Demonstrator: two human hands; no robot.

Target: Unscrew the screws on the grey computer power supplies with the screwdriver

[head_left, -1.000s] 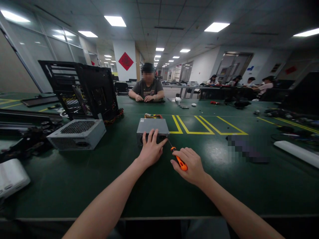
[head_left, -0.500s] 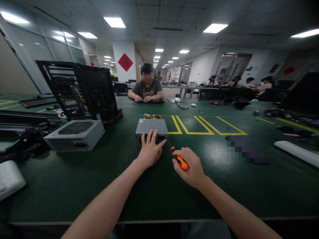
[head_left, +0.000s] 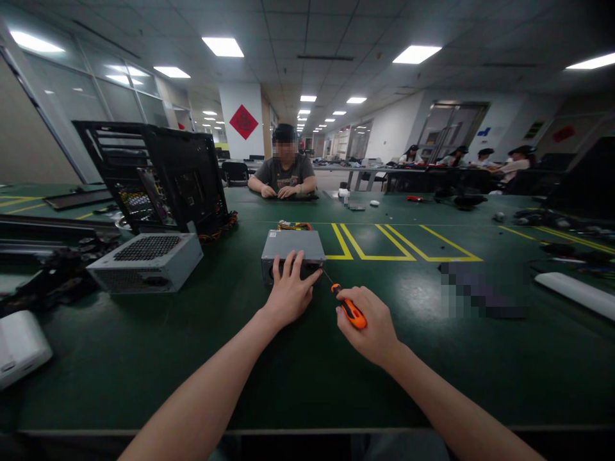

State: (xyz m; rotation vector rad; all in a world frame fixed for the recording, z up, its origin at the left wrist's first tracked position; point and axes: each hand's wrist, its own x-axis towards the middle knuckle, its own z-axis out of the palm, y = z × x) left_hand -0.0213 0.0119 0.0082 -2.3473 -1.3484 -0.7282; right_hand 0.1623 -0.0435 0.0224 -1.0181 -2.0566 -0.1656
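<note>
PSU boxes: 2 on the green table (head_left: 307,384). Small grey PSU (head_left: 293,244) at centre, a bigger vented PSU (head_left: 147,261) to its left. 1 orange-handled screwdriver (head_left: 350,310). Vs 0.5 s ago, hardly any change. Left hand (head_left: 288,291) lies flat, fingers spread, on the small unit's near face. Right hand (head_left: 369,323) closed round the screwdriver, tip at the box's near right corner. Plain metal lid; coloured wires (head_left: 294,225) behind.
</note>
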